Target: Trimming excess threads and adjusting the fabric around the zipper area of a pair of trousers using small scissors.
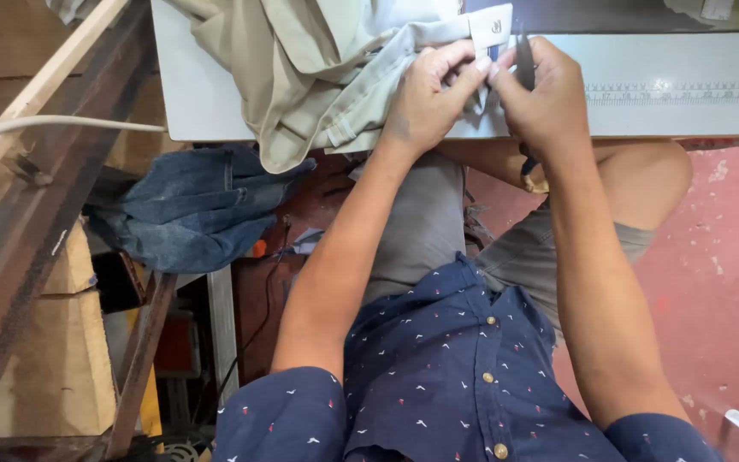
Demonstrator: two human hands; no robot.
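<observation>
At the table's (686, 111) edge, the khaki garment (318, 77) is pinched by the left hand (425, 107), while a thin dark tool (525, 60) — its tip hidden — is gripped by the right hand (545, 103). With the fingertips (472, 68) so near it, a slip could nick the cloth or a finger — the hanging fabric's pull being the likely cause.

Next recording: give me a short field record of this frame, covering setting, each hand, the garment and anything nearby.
setting: pale grey worktable with a ruler strip along its edge, seen from above
left hand: left hand pinching the khaki cotton garment near its white label
right hand: right hand gripping a slim dark tool, tip at the same spot on the fabric
garment: crumpled, hanging over the table edge
nearby: folded blue denim jeans below the table, left; red floor
</observation>
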